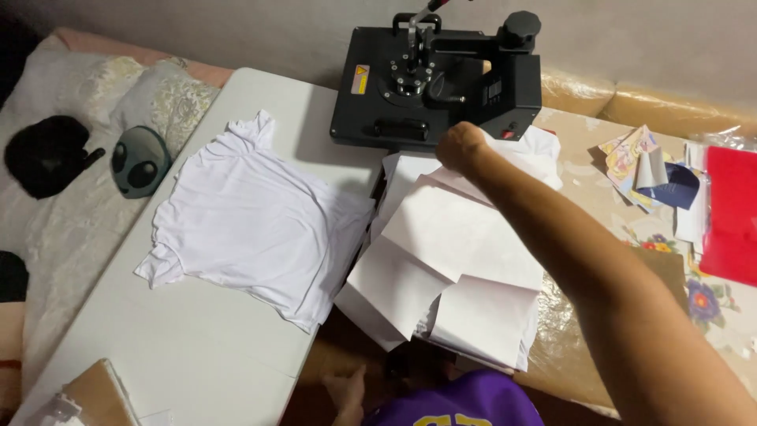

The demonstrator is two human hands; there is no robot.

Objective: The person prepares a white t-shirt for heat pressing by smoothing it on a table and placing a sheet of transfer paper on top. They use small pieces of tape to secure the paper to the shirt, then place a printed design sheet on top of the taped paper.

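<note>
My right hand point(461, 146) reaches forward from the lower right to the front of a black heat press point(438, 79). Its fingers are curled over the far edge of a white sheet point(465, 229), just under the press's raised upper plate. Several overlapping white sheets lie on the lower plate and hang over its near side. A white T-shirt point(252, 221) lies spread and creased on the white folding table point(197, 347), left of the sheets. A pale shape that may be my left hand point(348, 390) shows at the bottom edge, too little of it to read.
Printed picture cut-outs point(639, 162) and a red sheet point(733, 213) lie on the flowered cloth at right. A grey alien-face cushion point(140, 160) and a black item point(47, 154) rest on the bed at left. A brown board point(98, 390) sits at the table's near corner.
</note>
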